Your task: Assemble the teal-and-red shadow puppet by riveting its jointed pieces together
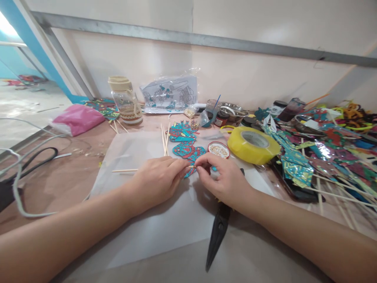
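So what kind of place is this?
Probably a craft workshop, though I can't be sure. Look at the blue-and-red cut-outs, the big roll of yellow tape and the little dish of shiny gold bits.

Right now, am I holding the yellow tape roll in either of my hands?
No, the tape roll sits beyond your right hand, apart from it and from your left hand.
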Demonstrator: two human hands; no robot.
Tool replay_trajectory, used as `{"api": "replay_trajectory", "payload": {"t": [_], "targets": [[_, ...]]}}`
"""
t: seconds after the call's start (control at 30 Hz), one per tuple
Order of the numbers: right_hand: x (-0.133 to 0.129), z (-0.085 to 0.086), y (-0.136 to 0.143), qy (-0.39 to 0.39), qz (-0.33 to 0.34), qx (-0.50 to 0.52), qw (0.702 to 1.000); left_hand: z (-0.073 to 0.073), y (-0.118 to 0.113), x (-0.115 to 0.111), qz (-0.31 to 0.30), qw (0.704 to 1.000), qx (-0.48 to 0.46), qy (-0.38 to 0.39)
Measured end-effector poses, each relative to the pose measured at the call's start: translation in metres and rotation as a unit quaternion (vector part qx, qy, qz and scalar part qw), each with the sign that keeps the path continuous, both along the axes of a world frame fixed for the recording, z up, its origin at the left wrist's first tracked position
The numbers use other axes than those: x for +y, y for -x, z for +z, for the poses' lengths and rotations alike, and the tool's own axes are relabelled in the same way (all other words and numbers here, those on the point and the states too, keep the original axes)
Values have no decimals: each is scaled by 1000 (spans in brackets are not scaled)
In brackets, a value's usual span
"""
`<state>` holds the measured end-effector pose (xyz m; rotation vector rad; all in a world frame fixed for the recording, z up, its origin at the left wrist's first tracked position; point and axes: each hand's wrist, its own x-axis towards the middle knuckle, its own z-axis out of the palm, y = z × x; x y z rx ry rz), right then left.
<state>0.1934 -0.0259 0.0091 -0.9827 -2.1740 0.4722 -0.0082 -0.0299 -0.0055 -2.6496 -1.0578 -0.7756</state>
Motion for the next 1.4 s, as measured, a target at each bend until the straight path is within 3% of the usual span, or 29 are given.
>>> {"api": "replay_trajectory", "payload": {"t": [0.7, 0.87, 1.1, 1.27, 1.4], "targets": [[-2, 0, 0, 8, -17, -39, 999, -4, 1, 2, -24, 999, 14, -46], [-3, 3, 5, 96, -22, -1, 995, -3, 2, 0, -23, 997, 34, -73], [-1, 5, 6, 268, -26, 58, 961, 4, 5, -4, -35, 988, 94, -120], [0, 6, 4, 239, -14, 69, 968, 2, 3, -1, -16, 995, 37, -95], [2, 6, 1, 160, -17, 80, 984, 2, 0, 1, -8, 997, -24, -66]]}}
